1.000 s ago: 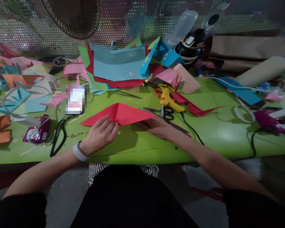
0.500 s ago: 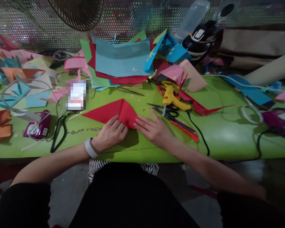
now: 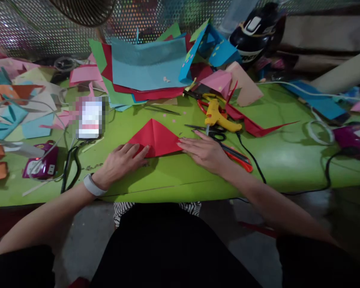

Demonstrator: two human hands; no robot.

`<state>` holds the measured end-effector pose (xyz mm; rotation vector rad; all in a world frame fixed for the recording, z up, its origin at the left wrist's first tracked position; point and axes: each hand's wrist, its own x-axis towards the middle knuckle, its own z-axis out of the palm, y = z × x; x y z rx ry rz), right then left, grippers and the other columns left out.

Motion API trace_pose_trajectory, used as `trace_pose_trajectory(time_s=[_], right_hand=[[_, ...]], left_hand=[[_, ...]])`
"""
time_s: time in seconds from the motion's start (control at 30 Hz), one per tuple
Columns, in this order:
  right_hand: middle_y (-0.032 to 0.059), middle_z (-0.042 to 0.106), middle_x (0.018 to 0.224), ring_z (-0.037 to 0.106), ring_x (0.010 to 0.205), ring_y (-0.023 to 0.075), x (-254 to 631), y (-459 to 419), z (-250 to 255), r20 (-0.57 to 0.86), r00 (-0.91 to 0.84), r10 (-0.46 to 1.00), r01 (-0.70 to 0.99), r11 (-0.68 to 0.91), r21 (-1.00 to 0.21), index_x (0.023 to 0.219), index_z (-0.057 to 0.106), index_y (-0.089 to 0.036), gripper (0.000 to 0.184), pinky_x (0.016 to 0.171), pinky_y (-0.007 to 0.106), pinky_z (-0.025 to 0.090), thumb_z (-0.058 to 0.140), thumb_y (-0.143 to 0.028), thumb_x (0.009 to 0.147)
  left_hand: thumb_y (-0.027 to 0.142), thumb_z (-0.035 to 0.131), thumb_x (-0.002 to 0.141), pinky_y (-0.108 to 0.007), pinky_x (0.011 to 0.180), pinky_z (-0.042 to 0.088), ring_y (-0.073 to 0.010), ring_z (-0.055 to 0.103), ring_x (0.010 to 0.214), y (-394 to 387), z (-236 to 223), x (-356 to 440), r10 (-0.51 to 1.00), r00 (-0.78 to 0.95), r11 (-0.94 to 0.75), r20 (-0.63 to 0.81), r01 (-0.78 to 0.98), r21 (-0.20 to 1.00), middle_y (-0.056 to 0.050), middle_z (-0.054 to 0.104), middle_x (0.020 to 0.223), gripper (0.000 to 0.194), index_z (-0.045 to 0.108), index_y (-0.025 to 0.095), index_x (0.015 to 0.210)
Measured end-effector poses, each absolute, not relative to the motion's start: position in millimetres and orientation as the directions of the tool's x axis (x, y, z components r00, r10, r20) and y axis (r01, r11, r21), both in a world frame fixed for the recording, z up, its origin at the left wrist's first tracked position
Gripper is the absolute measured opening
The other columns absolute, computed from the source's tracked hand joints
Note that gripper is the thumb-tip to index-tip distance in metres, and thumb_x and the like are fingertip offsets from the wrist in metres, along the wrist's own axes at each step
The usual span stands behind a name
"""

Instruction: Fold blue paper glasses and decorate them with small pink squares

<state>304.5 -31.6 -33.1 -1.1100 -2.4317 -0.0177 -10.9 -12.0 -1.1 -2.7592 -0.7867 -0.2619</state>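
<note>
A red sheet of paper (image 3: 159, 140), folded into a triangle with a crease down its middle, lies on the green table (image 3: 156, 188) in front of me. My left hand (image 3: 121, 162) rests on its left corner, fingers stretched out and covering that corner. On the right corner lie the fingertips of my right hand (image 3: 204, 152), extended and flat. Just beyond my right hand are a pair of scissors (image 3: 218, 136), a yellow glue gun (image 3: 217, 116) and a red-and-black cutter knife (image 3: 240, 158).
A phone (image 3: 90, 118), blurred, lies left of the red paper. Coloured sheets (image 3: 147, 64) are stacked at the back. A purple power socket (image 3: 45, 164) with cables sits left. Folded red paper (image 3: 258, 128) lies at right. A fan (image 3: 87, 10) stands behind.
My left hand has moved left, from the middle of the red paper to its left corner. That corner stuck out before; the paper now forms a more even triangle. My right hand stays by the right corner.
</note>
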Motion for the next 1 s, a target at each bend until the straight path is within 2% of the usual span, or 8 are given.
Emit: trace_pose_trajectory(time_s=[0.07, 0.2, 0.3, 0.4, 0.53, 0.63, 0.8, 1.0], right_hand=[[0.0093, 0.072, 0.120, 0.071, 0.109, 0.0212, 304.5, -31.3, -32.7, 0.427, -0.560, 0.710, 0.714, 0.675, -0.184, 0.119, 0.071, -0.018, 0.030, 0.114, 0.050, 0.042, 0.050, -0.014, 0.098], [0.0097, 0.071, 0.123, 0.070, 0.111, 0.0219, 305.8, -30.2, -33.1, 0.408, -0.569, 0.714, 0.710, 0.677, -0.195, 0.119, 0.071, -0.019, 0.031, 0.114, 0.052, 0.040, 0.050, -0.013, 0.097], [0.0070, 0.071, 0.122, 0.070, 0.112, 0.0202, 308.1, -29.1, -33.1, 0.379, -0.547, 0.747, 0.724, 0.649, -0.233, 0.120, 0.070, -0.023, 0.032, 0.113, 0.050, 0.042, 0.049, -0.015, 0.098], [0.0060, 0.071, 0.124, 0.069, 0.114, 0.0208, 308.7, -30.3, -31.4, 0.345, -0.552, 0.759, 0.739, 0.637, -0.219, 0.119, 0.071, -0.024, 0.031, 0.112, 0.050, 0.043, 0.049, -0.017, 0.099], [0.0113, 0.070, 0.126, 0.068, 0.115, 0.0247, 299.0, -35.5, -25.6, 0.356, -0.567, 0.743, 0.760, 0.638, -0.122, 0.118, 0.071, -0.018, 0.029, 0.113, 0.054, 0.039, 0.050, -0.017, 0.098], [0.0120, 0.072, 0.122, 0.068, 0.112, 0.0245, 283.6, -36.1, -20.8, 0.349, -0.592, 0.726, 0.743, 0.660, -0.113, 0.114, 0.073, -0.016, 0.027, 0.108, 0.049, 0.044, 0.050, -0.019, 0.099], [0.0101, 0.074, 0.107, 0.065, 0.096, 0.0228, 263.2, -28.0, -14.5, 0.260, -0.601, 0.756, 0.732, 0.651, -0.200, 0.103, 0.075, -0.017, 0.027, 0.085, 0.038, 0.050, 0.048, -0.021, 0.100], [0.0098, 0.069, 0.097, 0.060, 0.091, 0.0223, 253.4, -22.8, -6.1, 0.164, -0.510, 0.844, 0.774, 0.534, -0.341, 0.096, 0.073, -0.015, 0.026, 0.084, 0.037, 0.047, 0.053, -0.031, 0.100]], left_hand=[[0.031, 0.049, 0.101, -0.036, 0.078, 0.058, -0.0240, 0.070, 0.094, -9.3, -2.3, -5.9, 0.503, 0.832, -0.815, 0.234, 0.547, -0.194, -0.011, 0.073, 0.103, 0.032, 0.058, 0.019, 0.129], [0.013, 0.043, 0.100, -0.040, 0.093, 0.057, -0.0264, 0.065, 0.116, -6.0, -7.1, -1.6, 0.423, 0.873, -0.868, 0.242, 0.467, -0.169, -0.015, 0.068, 0.126, 0.030, 0.062, 0.015, 0.124], [0.008, 0.040, 0.100, -0.040, 0.090, 0.059, -0.0266, 0.066, 0.116, -5.2, -9.5, -4.6, 0.399, 0.886, -0.893, 0.236, 0.434, -0.120, -0.017, 0.067, 0.128, 0.034, 0.059, 0.010, 0.127], [0.011, 0.041, 0.100, -0.040, 0.088, 0.061, -0.0260, 0.068, 0.113, -4.4, -10.9, -8.0, 0.408, 0.877, -0.897, 0.254, 0.437, -0.070, -0.015, 0.070, 0.125, 0.031, 0.061, 0.012, 0.125], [0.018, 0.047, 0.100, -0.035, 0.084, 0.062, -0.0233, 0.071, 0.108, -5.1, -12.7, -7.9, 0.476, 0.823, -0.872, 0.312, 0.488, 0.042, -0.010, 0.073, 0.119, 0.024, 0.066, 0.016, 0.115], [0.022, 0.052, 0.099, -0.031, 0.080, 0.062, -0.0215, 0.073, 0.102, -6.9, -13.0, -5.8, 0.526, 0.778, -0.841, 0.344, 0.536, 0.076, -0.008, 0.075, 0.113, 0.020, 0.068, 0.018, 0.109], [0.025, 0.051, 0.100, -0.036, 0.083, 0.060, -0.0217, 0.071, 0.100, -7.3, -11.8, -2.1, 0.597, 0.732, -0.801, 0.329, 0.567, 0.192, -0.009, 0.074, 0.111, 0.020, 0.069, 0.017, 0.105], [0.028, 0.054, 0.098, -0.039, 0.082, 0.056, -0.0236, 0.065, 0.093, 4.0, -10.8, -0.1, 0.690, 0.673, -0.717, 0.268, 0.583, 0.381, -0.010, 0.071, 0.097, 0.019, 0.069, 0.016, 0.096]])
